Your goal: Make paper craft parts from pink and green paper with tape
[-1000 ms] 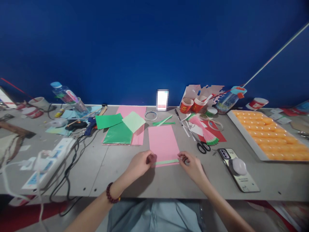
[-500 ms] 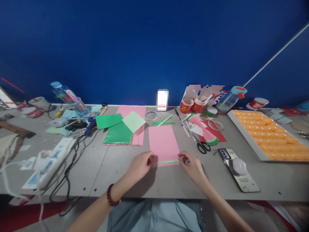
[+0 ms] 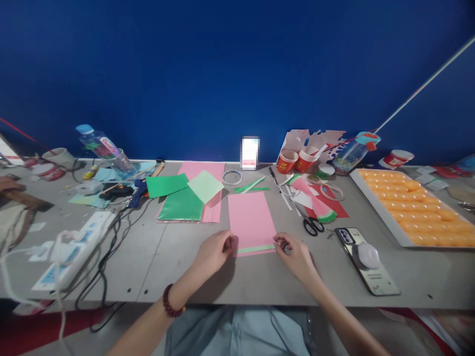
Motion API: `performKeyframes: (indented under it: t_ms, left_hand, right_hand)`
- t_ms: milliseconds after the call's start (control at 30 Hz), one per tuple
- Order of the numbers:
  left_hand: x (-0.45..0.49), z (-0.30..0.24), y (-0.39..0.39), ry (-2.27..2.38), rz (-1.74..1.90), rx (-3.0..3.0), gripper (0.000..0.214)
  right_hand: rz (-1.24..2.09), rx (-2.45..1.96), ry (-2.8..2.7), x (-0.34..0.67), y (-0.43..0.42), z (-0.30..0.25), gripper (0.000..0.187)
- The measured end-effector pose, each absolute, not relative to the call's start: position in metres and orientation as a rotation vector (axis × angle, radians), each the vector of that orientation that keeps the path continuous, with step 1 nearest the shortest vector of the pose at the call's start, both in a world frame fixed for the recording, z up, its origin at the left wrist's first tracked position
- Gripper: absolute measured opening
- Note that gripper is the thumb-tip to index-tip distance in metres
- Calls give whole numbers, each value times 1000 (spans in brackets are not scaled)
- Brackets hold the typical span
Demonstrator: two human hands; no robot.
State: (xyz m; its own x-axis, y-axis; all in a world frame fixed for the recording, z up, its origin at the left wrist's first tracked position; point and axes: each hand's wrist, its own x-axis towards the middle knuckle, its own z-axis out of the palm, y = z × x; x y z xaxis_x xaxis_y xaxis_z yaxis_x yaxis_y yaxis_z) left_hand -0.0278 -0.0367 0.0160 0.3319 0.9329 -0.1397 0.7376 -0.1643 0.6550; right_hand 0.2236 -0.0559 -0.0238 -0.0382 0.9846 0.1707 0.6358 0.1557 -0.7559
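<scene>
A pink paper sheet (image 3: 250,217) lies flat on the table in front of me. Along its near edge runs a narrow pale green paper strip (image 3: 256,248). My left hand (image 3: 213,254) is at the sheet's lower left edge, fingers curled and pressed together; what they hold, if anything, is hidden. At the lower right corner, the thumb and forefinger of my right hand (image 3: 295,254) close on the strip's right end. Black-handled scissors (image 3: 313,226) rest to the right of the sheet. Green strips (image 3: 252,188) lie just beyond its far edge.
Green paper (image 3: 181,207) and a pale green square (image 3: 205,187) lie left. Red paper cups (image 3: 287,162) stand behind. A phone (image 3: 367,262) and a tray of orange balls (image 3: 419,207) sit right. At left is a power strip (image 3: 76,252) with cables.
My left hand has shifted slightly left and up, showing more of the strip's left end. My right hand and the pink sheet stay in place.
</scene>
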Motion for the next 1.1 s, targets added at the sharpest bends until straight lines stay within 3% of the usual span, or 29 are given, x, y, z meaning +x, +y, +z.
performKeyframes:
  t_ms: [300, 467, 700, 1100]
  left_hand:
    - [-38, 14, -37, 1451, 572, 1932, 17]
    - [-36, 8, -64, 1451, 812, 2262, 22]
    - [-19, -18, -104, 1297, 755, 2734, 33]
    - [-15, -31, -110, 1402, 705, 2820, 37]
  right_hand:
    - [655, -1567, -1735, 223, -57, -24, 13]
    - [639, -1567, -1738, 222, -57, -23, 13]
    - [648, -1565, -1738, 222, -57, -21, 14]
    - [660, -1599, -1721, 223, -57, -24, 16]
